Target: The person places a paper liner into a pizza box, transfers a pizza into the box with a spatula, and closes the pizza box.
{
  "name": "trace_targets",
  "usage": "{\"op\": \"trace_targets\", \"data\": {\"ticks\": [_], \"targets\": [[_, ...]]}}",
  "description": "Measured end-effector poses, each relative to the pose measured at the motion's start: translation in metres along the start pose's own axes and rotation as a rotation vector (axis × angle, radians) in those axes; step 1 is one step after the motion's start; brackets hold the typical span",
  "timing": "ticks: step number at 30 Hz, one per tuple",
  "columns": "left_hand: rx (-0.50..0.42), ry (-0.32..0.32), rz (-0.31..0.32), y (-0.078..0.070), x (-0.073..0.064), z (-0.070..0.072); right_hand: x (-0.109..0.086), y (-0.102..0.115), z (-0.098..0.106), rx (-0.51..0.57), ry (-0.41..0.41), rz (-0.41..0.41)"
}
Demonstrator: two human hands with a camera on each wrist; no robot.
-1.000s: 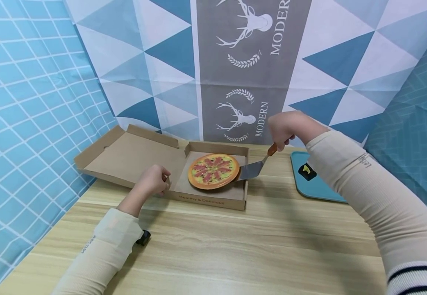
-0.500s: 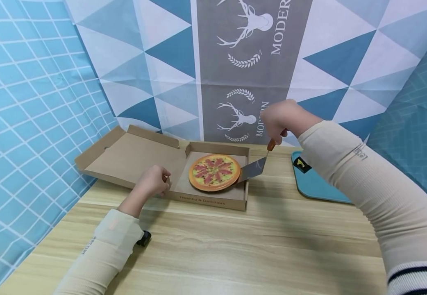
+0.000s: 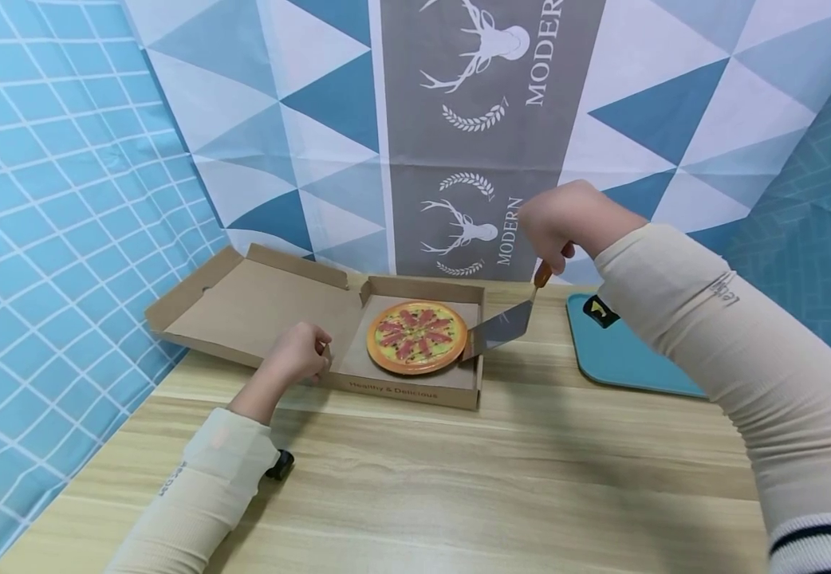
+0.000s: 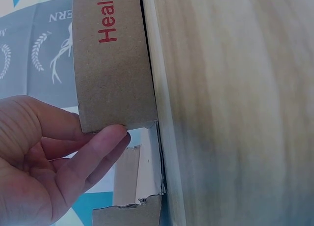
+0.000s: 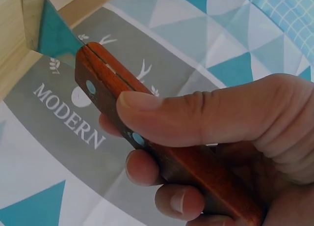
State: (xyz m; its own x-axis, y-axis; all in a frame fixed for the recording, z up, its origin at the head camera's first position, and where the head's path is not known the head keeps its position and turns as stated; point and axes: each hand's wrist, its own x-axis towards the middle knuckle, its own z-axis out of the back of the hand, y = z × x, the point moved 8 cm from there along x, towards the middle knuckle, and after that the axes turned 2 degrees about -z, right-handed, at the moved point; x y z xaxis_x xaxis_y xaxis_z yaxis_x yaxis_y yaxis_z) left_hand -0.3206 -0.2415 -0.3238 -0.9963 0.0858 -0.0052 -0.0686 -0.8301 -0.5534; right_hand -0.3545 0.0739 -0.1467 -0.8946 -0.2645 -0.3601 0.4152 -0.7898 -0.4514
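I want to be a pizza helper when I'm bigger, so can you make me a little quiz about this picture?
1. True or false: the right hand is holding the spatula.
2. Fill in the missing word: the pizza is inside the open cardboard ____.
3. Pick one. What colour is the tray on the table?
A) red
B) blue
C) yellow

Key: 1, true; 2, box; 3, B.
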Motion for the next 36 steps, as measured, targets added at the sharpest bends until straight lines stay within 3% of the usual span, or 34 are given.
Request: {"op": "trace_targets", "data": {"ticks": [5,8,14,24,30,36], "targets": [[-0.007,0.001,-0.005,0.000,-0.001,0.001,-0.007,-0.011,-0.003,0.042,0.014,0.033],[-0.005,0.001,-0.019,-0.001,-0.001,0.002,-0.012,-0.020,-0.008,0.090,-0.020,0.066],[0.018,-0.021,-0.066,-0.004,-0.001,0.006,-0.022,-0.039,-0.028,0.185,-0.183,0.156],[0.044,-0.050,-0.115,-0.010,-0.004,0.011,-0.046,-0.053,-0.089,0.378,-0.488,0.102],[0.082,-0.078,-0.116,-0.013,-0.007,0.016,-0.057,-0.045,-0.117,0.459,-0.581,0.119],[0.119,-0.110,-0.117,-0.021,-0.009,0.019,-0.063,-0.048,-0.144,0.551,-0.625,0.095]]}}
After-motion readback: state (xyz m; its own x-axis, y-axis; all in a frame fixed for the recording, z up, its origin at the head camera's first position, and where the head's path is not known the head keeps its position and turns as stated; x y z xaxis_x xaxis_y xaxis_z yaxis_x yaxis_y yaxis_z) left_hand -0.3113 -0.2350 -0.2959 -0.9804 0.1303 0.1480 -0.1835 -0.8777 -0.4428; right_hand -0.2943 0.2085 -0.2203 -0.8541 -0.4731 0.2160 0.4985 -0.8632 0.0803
